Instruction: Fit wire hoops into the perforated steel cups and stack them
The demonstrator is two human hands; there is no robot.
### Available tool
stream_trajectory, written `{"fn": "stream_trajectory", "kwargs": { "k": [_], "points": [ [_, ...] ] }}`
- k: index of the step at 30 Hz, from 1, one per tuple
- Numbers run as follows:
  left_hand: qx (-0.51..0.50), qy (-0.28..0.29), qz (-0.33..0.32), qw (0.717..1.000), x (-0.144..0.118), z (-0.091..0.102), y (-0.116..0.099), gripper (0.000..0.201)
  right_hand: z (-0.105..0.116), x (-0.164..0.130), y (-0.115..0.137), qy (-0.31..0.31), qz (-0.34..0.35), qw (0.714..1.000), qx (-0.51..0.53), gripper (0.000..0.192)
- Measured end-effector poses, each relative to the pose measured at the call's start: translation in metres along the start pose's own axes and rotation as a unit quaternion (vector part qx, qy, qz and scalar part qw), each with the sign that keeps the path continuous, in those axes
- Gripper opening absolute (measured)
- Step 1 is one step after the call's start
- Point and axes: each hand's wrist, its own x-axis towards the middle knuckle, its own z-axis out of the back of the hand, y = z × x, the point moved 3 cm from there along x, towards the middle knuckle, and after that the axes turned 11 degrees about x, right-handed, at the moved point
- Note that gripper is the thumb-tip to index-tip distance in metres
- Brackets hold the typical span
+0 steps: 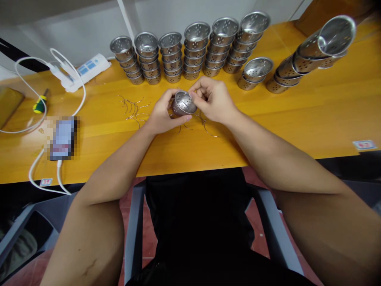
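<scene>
My left hand (pixel 163 113) is closed round a small perforated metal cup (pixel 183 104), its thumb along the near side and its fingers on the far side. At the cup's right rim, my right hand (pixel 212 97) has thumb and forefinger pinched together. What sits in that pinch is too small to make out, though a thin line shows across the cup's mouth. Several thin curved wires (pixel 133 109) lie on the table left of the cup, and more of them (pixel 205 125) lie under and near my hands.
Stacks of perforated metal cups (pixel 169 59) line the back of the wooden table (pixel 184 155). A short stack (pixel 253 75) and a tall leaning stack (pixel 297 63) stand at right. At left are a power strip (pixel 89 71), a phone (pixel 63 138) with white cables, and a yellow-green screwdriver (pixel 39 105).
</scene>
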Motion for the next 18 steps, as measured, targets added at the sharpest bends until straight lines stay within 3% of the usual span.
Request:
{"fn": "stream_trajectory", "kwargs": {
  "k": [7, 12, 18],
  "points": [
    [-0.011, 0.005, -0.013, 1.0, 0.0, -0.001, 0.003, 0.103, -0.001, 0.001, -0.001, -0.001, 0.015, 1.0, 0.012, 0.047],
    [0.009, 0.011, -0.096, 0.995, 0.001, 0.0, 0.003, 0.096, -0.006, 0.0, 0.004, -0.015, 0.003, 1.0, 0.009, 0.041],
    [0.019, 0.041, -0.028, 0.999, 0.0, -0.006, -0.01, 0.12, -0.014, -0.001, 0.005, -0.034, -0.002, 0.999, 0.013, 0.029]
  ]
}}
